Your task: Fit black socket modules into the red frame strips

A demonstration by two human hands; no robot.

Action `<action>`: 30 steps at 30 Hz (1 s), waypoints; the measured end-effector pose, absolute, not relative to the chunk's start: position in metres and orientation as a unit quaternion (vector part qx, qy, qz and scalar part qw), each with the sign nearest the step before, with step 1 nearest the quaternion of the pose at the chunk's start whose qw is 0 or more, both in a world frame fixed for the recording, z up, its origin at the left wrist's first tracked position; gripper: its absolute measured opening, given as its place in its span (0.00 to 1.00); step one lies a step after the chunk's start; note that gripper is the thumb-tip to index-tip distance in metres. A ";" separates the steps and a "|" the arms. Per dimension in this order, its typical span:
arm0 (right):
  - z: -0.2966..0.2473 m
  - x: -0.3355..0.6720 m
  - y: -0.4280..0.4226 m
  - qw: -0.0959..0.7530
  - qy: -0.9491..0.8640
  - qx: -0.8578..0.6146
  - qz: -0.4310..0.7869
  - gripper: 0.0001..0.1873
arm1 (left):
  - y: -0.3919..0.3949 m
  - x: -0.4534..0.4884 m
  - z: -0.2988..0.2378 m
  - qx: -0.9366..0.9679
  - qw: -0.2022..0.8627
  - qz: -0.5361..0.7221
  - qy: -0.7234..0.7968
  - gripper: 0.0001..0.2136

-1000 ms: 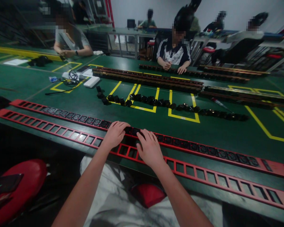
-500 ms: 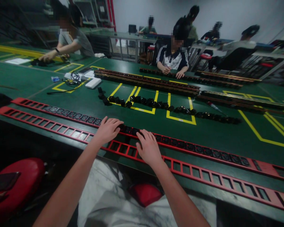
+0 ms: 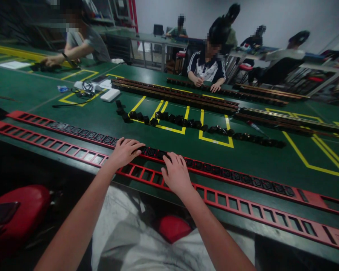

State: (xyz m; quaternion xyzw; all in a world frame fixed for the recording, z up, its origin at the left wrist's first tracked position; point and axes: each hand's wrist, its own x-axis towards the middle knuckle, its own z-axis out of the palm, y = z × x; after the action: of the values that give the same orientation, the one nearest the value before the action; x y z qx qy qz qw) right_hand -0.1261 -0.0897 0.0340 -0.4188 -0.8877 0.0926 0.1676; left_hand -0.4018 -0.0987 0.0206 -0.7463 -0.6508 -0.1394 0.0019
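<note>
Both hands on the far red strip, black sockets between them

From my remote seat I have both hands over the long red slotted strip (image 3: pixel 209 171), the farther of two lying across the dark green tabletop (image 3: pixel 87 118). My left hand (image 3: pixel 125 151) is palm down, its fingers arched close together and bent onto the strip. My right hand (image 3: pixel 175 172) has its fingers slightly fanned, the tips at the strip and the thumb apart. I cannot tell whether either one is pinching anything, since the fingertips hide their contact.

The square black plastic-looking sockets (image 3: pixel 151 152) sit in the far strip's slots, some showing in the gap between my hands and more running out to both sides; the slots at its left end are open. The second red strip (image 3: pixel 224 201), a ladder of open rectangular slots, lies just nearer to me, under my forearms.

Beyond the far strip, small loose black blocks (image 3: pixel 171 119) straggle in an uneven row across yellow tape outlines (image 3: pixel 169 130) (some lie singly, others bunch up). Behind them are long, dark brown rails (image 3: pixel 175 95), and across the table a co-worker in a navy and white shirt (image 3: pixel 207 67) has both hands near another dark rail.
</note>
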 end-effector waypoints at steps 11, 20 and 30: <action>0.029 -0.143 -0.091 0.165 -0.895 -0.400 0.108 0.25 | -0.097 -0.404 0.016 -0.736 -0.009 -0.165 -0.657 0.17; 0.034 -0.144 -0.093 0.153 -0.898 -0.401 0.097 0.32 | -0.098 -0.402 0.020 -0.729 -0.024 -0.175 -0.661 0.17; 0.033 -0.144 -0.093 0.151 -0.899 -0.402 0.083 0.33 | -0.099 -0.403 0.021 -0.729 -0.025 -0.173 -0.662 0.17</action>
State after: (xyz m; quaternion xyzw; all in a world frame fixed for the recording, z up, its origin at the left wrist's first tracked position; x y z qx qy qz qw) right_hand -0.1440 -0.0930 0.0325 -0.4025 -0.8991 0.0830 0.1510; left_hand -0.4026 -0.0986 0.0206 -0.7287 -0.6622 -0.1729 -0.0255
